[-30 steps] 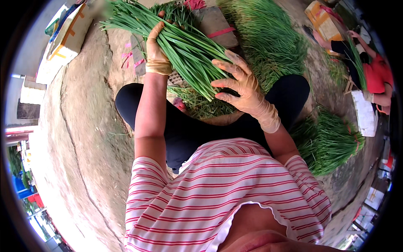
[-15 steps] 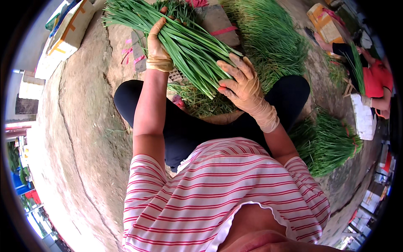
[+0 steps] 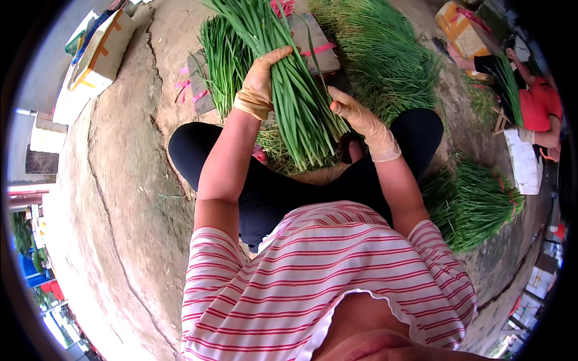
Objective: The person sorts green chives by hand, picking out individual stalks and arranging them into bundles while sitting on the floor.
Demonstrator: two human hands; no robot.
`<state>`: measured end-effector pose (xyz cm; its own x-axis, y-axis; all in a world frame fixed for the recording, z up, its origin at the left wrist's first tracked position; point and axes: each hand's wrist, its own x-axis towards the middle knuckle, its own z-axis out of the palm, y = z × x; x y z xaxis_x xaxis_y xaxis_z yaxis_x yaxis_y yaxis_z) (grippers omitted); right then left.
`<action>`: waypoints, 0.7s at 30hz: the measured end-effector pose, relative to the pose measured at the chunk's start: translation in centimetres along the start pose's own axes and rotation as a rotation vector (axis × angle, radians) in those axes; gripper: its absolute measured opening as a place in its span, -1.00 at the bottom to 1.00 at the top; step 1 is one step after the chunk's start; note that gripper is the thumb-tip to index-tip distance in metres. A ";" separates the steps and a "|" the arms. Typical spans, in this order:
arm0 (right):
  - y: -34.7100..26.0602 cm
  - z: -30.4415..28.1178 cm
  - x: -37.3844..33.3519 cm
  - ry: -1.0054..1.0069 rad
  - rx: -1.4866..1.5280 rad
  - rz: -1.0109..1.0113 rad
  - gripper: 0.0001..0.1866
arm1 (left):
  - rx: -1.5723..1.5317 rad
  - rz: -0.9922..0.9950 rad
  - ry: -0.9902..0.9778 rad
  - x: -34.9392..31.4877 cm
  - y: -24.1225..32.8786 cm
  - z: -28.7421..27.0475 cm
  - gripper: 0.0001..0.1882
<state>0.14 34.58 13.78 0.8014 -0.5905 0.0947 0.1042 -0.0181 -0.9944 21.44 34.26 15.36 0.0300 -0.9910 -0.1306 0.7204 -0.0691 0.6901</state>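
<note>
A thick bunch of green garlic chives point(image 3: 301, 114) hangs at a slant above my lap, its pale cut ends toward me. My left hand point(image 3: 263, 78), in a thin tan glove, is closed around the bunch from its left side. To the right of the stems, my gloved right hand point(image 3: 360, 120) is held with its fingers stretched out, gripping nothing. A second bunch of chives point(image 3: 224, 60) lies beyond my left wrist, across a low board point(image 3: 198, 78) with pink ties on it.
A large heap of chives point(image 3: 385, 60) spreads at the far right, and tied bundles point(image 3: 478, 204) lie beside my right leg. Loose trimmings point(image 3: 283, 144) cover the ground between my knees. Foam boxes point(image 3: 99, 57) stand at far left. Another person in red point(image 3: 539, 108) sits at the right.
The held bunch has swung from a flat slant to more upright, and my left hand has shifted right and nearer. My right hand has come off the stems. The second bunch now shows more.
</note>
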 end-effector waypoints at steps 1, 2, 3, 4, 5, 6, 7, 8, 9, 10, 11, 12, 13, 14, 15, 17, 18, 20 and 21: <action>1.2 -0.2 1.0 -0.044 0.063 0.054 0.11 | 0.058 -0.045 0.102 0.1 -0.8 0.5 -0.76; 3.3 -0.3 1.6 0.000 0.133 0.163 0.11 | 0.118 -0.090 0.203 0.2 -1.5 1.0 -0.78; 4.7 0.7 2.4 0.050 -0.034 0.059 0.12 | 0.068 -0.018 0.329 1.1 -2.7 -0.2 -0.81; 4.9 1.5 3.2 0.107 -0.210 -0.050 0.13 | 0.006 -0.029 0.283 1.6 -3.3 -1.0 -0.71; 5.1 2.0 3.4 0.145 -0.250 -0.043 0.07 | 0.057 -0.037 0.317 2.1 -3.9 -1.7 -0.75; 5.6 1.7 3.6 0.134 -0.262 -0.030 -0.10 | 0.105 -0.052 0.349 2.2 -4.6 -1.5 -0.77; 5.7 0.8 3.7 0.072 -0.181 0.066 -0.21 | 0.111 0.013 0.367 1.3 -4.6 0.3 -0.76; 5.7 -0.1 3.4 0.009 -0.098 0.162 -0.32 | 0.096 0.001 0.327 0.1 -4.1 1.7 -0.72; 3.8 0.2 3.1 -0.015 0.041 0.152 -0.48 | 0.114 -0.049 0.219 -0.4 -2.9 1.5 -0.71; 3.5 -0.6 2.9 -0.015 0.069 0.148 -0.47 | 0.134 -0.108 0.097 -1.0 -1.4 2.1 -0.69; 2.8 -1.8 2.9 -0.085 0.083 0.160 -0.44 | 0.043 -0.114 -0.184 -1.9 -0.2 3.0 -0.66; 2.1 -2.4 3.0 -0.156 0.098 0.168 -0.40 | 0.022 -0.184 -0.284 -2.8 1.1 3.7 -0.68; 1.6 -2.4 3.1 -0.181 0.116 0.110 -0.33 | 0.016 -0.147 -0.294 -2.5 1.1 3.1 -0.65; 1.8 -3.2 3.3 -0.264 0.117 0.211 -0.28 | 0.010 -0.111 -0.306 -1.9 0.7 2.2 -0.63; 2.4 -3.2 3.5 -0.295 0.186 0.199 -0.29 | -0.042 -0.096 -0.266 -1.4 0.3 1.4 -0.69; 3.4 -3.7 3.6 -0.321 0.258 0.204 -0.31 | -0.031 -0.134 -0.189 -0.3 -0.1 0.5 -0.72; 3.3 -4.1 3.4 -0.322 0.263 0.227 -0.31 | -0.027 -0.152 -0.146 -0.5 0.1 0.7 -0.74; 3.6 -4.3 3.1 -0.242 0.415 0.237 -0.30 | 0.048 -0.053 0.063 -0.8 0.0 1.5 -0.79; 2.8 -3.3 2.8 -0.165 0.557 0.227 -0.30 | 0.027 -0.049 0.076 -0.5 0.1 0.9 -0.80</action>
<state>0.74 30.22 11.14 0.9157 -0.3965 -0.0661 0.1761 0.5435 -0.8208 20.88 34.66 16.09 0.0482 -0.9748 -0.2179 0.7031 -0.1218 0.7005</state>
